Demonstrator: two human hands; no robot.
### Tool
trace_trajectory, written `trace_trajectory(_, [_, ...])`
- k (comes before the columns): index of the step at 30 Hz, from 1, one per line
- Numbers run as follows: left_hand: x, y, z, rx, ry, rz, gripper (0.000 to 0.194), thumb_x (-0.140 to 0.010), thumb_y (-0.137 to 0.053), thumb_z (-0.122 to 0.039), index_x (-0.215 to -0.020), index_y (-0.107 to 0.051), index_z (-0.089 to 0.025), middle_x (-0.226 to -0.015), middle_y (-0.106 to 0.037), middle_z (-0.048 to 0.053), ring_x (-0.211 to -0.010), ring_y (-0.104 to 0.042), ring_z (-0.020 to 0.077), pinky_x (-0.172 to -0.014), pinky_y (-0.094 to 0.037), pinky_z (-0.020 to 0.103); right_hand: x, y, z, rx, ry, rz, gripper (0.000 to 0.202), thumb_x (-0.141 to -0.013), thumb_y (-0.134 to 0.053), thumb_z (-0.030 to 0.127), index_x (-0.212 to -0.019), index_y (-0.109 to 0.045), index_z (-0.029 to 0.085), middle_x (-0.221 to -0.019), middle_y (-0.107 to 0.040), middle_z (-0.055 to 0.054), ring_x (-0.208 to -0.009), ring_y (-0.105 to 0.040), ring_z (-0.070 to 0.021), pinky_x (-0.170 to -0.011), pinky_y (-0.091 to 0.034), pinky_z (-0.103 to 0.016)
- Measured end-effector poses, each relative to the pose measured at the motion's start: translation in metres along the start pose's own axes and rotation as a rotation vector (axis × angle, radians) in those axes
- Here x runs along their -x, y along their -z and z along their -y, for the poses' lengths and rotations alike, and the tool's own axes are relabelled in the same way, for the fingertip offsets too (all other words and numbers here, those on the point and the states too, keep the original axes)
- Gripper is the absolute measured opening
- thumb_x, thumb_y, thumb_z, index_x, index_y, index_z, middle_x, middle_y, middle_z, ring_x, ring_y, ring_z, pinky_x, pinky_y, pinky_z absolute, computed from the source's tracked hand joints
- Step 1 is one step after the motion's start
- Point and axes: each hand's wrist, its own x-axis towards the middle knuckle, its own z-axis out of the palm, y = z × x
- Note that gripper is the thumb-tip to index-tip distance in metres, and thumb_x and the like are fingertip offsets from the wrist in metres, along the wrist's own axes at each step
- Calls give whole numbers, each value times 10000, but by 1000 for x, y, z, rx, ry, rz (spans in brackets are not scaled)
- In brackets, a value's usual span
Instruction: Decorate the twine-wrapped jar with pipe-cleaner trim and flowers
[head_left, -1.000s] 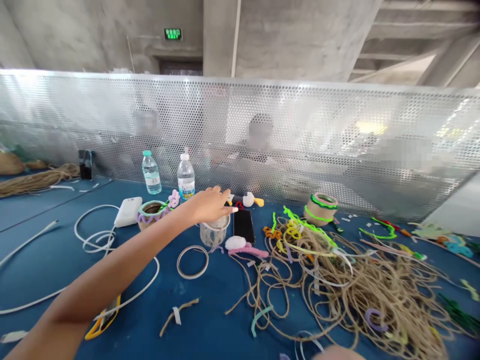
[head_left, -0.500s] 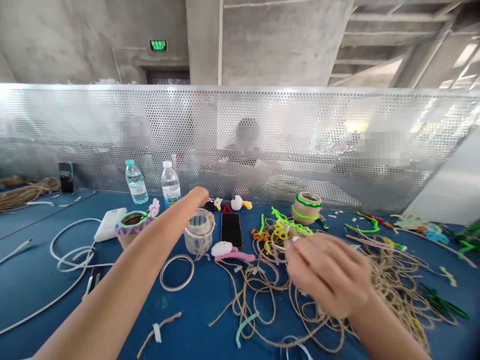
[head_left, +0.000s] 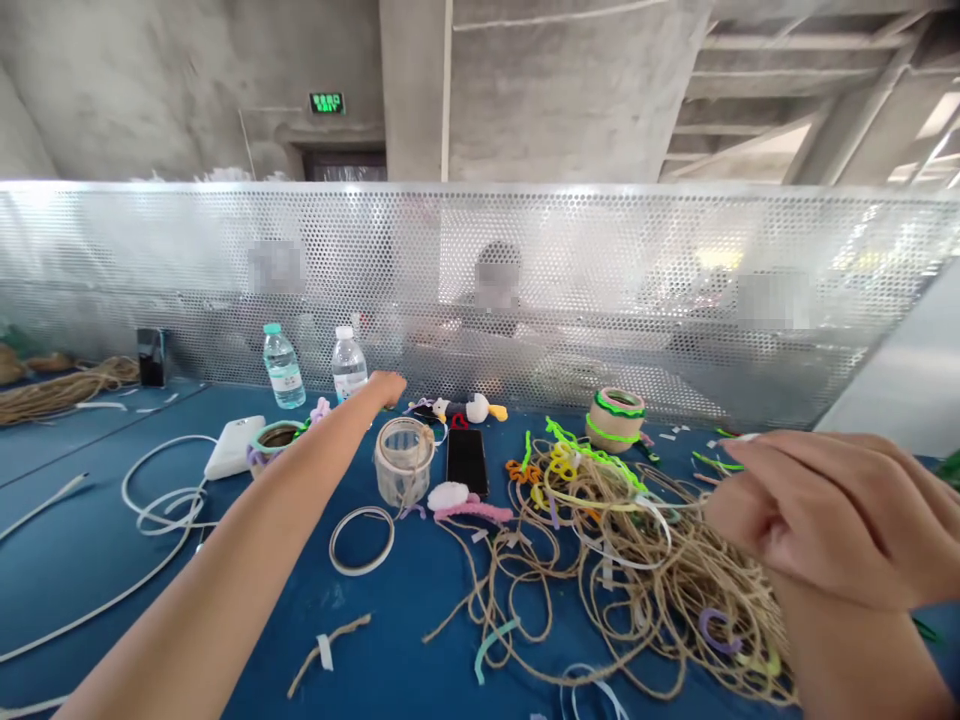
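My left arm stretches far across the table, and my left hand [head_left: 386,388] is beside the white-capped water bottle [head_left: 349,365]. Its fingers point away and down, so whether they grip anything is hidden. Nearby lie small plush trinkets [head_left: 476,408], one white with a yellow part. My right hand [head_left: 832,520] is raised over the right side of the tangled twine [head_left: 675,590], its fingers curled closed. A small white bit shows at its fingertips, too little to name. A thin white strip [head_left: 660,540] loops over the twine left of this hand.
A clear twine-trimmed jar [head_left: 405,475], a white ring [head_left: 361,541], a black phone [head_left: 466,462] and a pink-and-white fuzzy piece [head_left: 469,505] lie centrally. A twine-wrapped pot [head_left: 615,420] stands behind the twine. A power bank [head_left: 234,447] and perforated metal divider [head_left: 600,250] are also here.
My right hand has moved right and closer to me, uncovering twine and the white strip. My left hand has shifted slightly left. The camera view has shifted a little.
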Motion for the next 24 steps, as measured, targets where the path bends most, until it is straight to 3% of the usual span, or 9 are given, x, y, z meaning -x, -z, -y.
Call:
trace_trajectory(3, [2, 34, -4, 92, 16, 18, 281, -903, -580, -338, -1087, -597, -126, -1086, -616, 75, -959, -614, 204, -832, -534, 389, -1, -5, -7, 14, 25, -54, 235, -645, -470, 36, -737, -600, 209, -571, -566, -47, -524, -543, -164, -463, -413, -285])
trace_trajectory(6, [19, 62, -6, 248, -63, -7, 232, -888, -586, -283, -1035, -617, -106, -974, -668, 72, -853, -649, 169, -773, -545, 339, -3, -11, -12, 51, 75, -91, 195, -644, -466, 63, -689, -580, 214, -512, -546, -24, -475, -496, -144, -415, -364, -260])
trace_trajectory(11, [68, 86, -7, 478, -251, -172, 274, -834, -567, -257, -1061, -618, -112, -999, -685, 102, -865, -661, 161, -739, -518, 254, -4, -13, -3, 23, -18, 87, 231, -648, -500, 12, -724, -583, 214, -588, -604, -27, -529, -544, -150, -457, -393, -263])
trace_trajectory(13, [88, 91, -7, 541, -323, -232, 289, -807, -596, -306, -1012, -644, -109, -972, -690, 97, -864, -657, 166, -738, -508, 253, -9, -16, 11, -121, -224, 197, 223, -715, -505, 28, -778, -610, 214, -670, -647, -31, -575, -585, -152, -500, -439, -270])
trace_trajectory(15, [104, 96, -10, 606, -399, -260, 307, -776, -635, -351, -963, -667, -109, -920, -694, 86, -828, -653, 166, -700, -498, 250, -19, -24, 33, -392, -529, 316, 178, -801, -521, 110, -884, -641, 212, -738, -676, -26, -601, -622, -143, -525, -492, -268])
trace_trajectory(18, [123, 102, -17, 660, -498, -202, 306, -742, -682, -360, -936, -683, -123, -804, -688, 58, -727, -641, 145, -597, -465, 220, -44, -46, 76, -944, -945, 606, 242, -843, -572, 310, -1034, -636, 175, -812, -693, -49, -603, -655, -140, -485, -518, -246])
trace_trajectory(20, [132, 103, -24, 662, -560, -143, 294, -740, -697, -346, -948, -682, -139, -746, -679, 41, -679, -634, 130, -565, -453, 203, -64, -67, 105, -1252, -1119, 785, 386, -823, -596, 403, -1117, -597, 152, -993, -681, -95, -491, -604, -92, -448, -495, -241])
trace_trajectory(22, [140, 101, -29, 670, -622, -116, 275, -747, -702, -322, -957, -676, -148, -736, -682, 36, -673, -639, 128, -582, -466, 204, -81, -87, 127, -1516, -1264, 833, 401, -792, -634, 440, -1072, -606, 155, -961, -675, -74, -433, -546, -55, -422, -454, -219])
trace_trajectory(24, [148, 95, -31, 691, -640, -171, 250, -772, -683, -313, -961, -671, -151, -765, -692, 41, -695, -646, 130, -618, -479, 212, -93, -103, 141, -1727, -1387, 716, 347, -749, -682, 461, -904, -633, 155, -748, -643, -6, -425, -507, -44, -437, -436, -200])
